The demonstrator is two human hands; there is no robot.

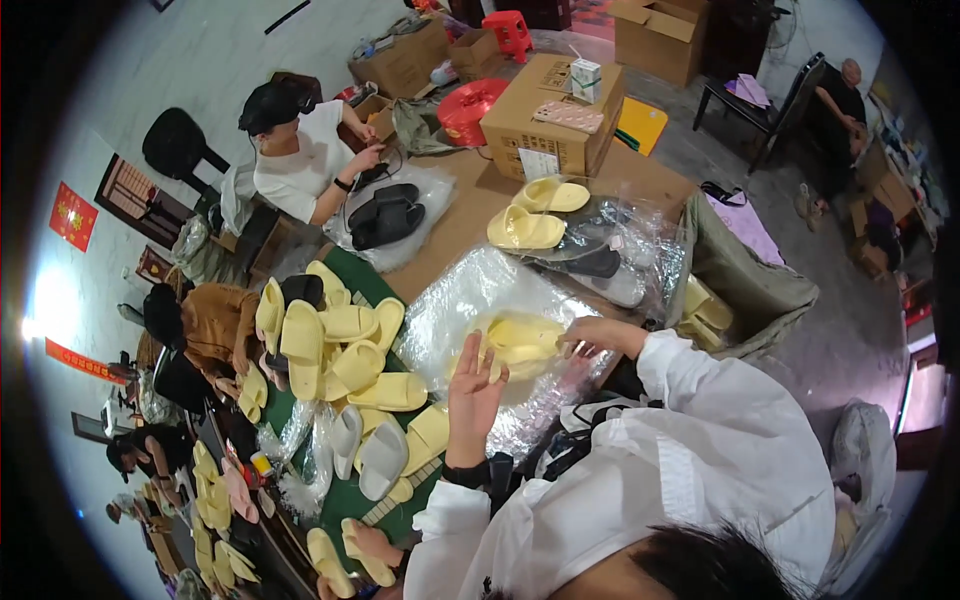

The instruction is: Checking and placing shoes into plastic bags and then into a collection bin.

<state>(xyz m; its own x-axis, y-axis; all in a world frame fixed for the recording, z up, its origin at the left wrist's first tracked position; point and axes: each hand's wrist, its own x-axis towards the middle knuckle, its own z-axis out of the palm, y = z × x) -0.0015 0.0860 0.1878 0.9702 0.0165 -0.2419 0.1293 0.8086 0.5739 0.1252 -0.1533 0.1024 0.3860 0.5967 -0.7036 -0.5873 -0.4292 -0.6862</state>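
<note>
Bench [640,175] crowded: big carton [545,125] far side, slipper heap [340,345] on the left, clear bags [470,290] under the work. Pale yellow slippers [522,340] lying mid-bench on the plastic. Right hand [590,335] pinching the pair's edge; left hand [472,385] spread, fingers released, holding nothing, just beside the pair. Best to square the pair, soles together, before sliding. Little free room; right bench edge close by.

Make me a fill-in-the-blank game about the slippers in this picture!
1. The person's hands, left hand and right hand, are at a pair of ____ slippers.
2. Those slippers lie on a clear ____ bag.
3. The pair of slippers in front of the co-worker in white is ____.

Missing words: yellow; plastic; black
</note>
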